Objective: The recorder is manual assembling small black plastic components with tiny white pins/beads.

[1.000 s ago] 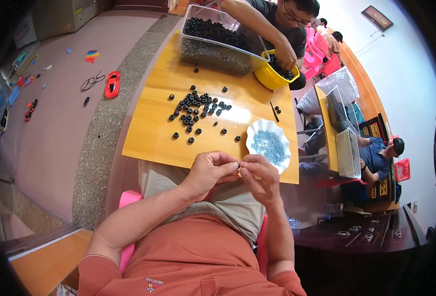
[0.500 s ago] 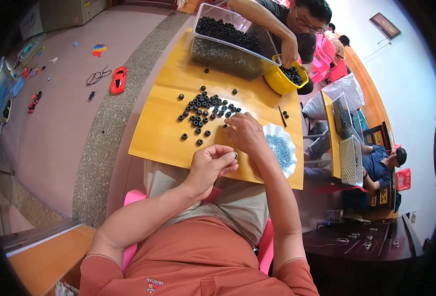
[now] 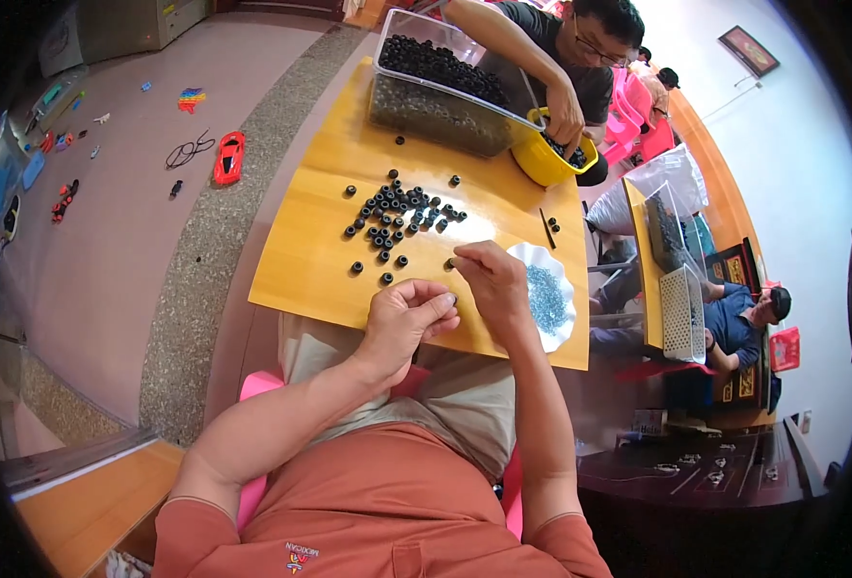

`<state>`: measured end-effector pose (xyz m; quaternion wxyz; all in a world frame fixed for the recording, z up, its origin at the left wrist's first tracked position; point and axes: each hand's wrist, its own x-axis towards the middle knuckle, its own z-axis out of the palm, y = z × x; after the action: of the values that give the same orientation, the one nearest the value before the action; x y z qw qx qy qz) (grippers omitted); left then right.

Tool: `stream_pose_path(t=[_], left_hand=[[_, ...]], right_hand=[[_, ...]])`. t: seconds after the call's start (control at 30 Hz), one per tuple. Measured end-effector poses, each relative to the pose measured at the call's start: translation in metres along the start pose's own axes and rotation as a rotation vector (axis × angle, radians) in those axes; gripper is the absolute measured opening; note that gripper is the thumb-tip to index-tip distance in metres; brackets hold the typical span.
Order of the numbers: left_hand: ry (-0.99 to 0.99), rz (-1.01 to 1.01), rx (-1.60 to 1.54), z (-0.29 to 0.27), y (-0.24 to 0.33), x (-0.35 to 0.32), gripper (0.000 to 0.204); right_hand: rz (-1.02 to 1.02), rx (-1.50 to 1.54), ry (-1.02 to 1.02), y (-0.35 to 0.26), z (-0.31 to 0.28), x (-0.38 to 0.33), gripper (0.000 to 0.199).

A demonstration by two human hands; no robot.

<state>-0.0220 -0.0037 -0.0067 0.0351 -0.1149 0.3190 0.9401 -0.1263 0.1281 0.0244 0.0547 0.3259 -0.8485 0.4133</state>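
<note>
Here my left hand (image 3: 402, 318) pinches a dark piece (image 3: 455, 301); my right hand (image 3: 495, 282), its grip unclear, is at a bead (image 3: 449, 264) left of the plate (image 3: 528, 253). Picking, I judge, calling for a light pinch next.

It looks like a home workshop: a red toy car (image 3: 229, 159) lies on the left floor (image 3: 103, 279), and black parts (image 3: 438, 69) sit in a far tub (image 3: 431, 114).
</note>
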Motion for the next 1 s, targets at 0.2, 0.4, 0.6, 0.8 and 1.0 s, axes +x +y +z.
stream_pose_path(t=[0.2,0.4,0.6,0.8,1.0], left_hand=[[-0.029,-0.004,0.036,0.006,-0.003,-0.001,0.011],[-0.065,-0.003,0.059,0.005,-0.007,-0.003,0.011],[-0.069,-0.007,0.063,0.006,-0.005,-0.004,0.011],[-0.070,-0.007,0.055,0.005,-0.004,-0.003,0.012],[-0.061,-0.004,0.046,0.005,-0.005,-0.003,0.013]], right_hand=[[0.129,0.521,0.035,0.010,-0.010,-0.042,0.013],[0.178,0.609,0.035,0.000,-0.015,-0.056,0.010],[0.212,0.622,-0.009,0.006,-0.016,-0.065,0.008],[0.206,0.651,0.025,0.009,-0.014,-0.068,0.008],[0.248,0.640,0.085,0.008,-0.011,-0.071,0.012]])
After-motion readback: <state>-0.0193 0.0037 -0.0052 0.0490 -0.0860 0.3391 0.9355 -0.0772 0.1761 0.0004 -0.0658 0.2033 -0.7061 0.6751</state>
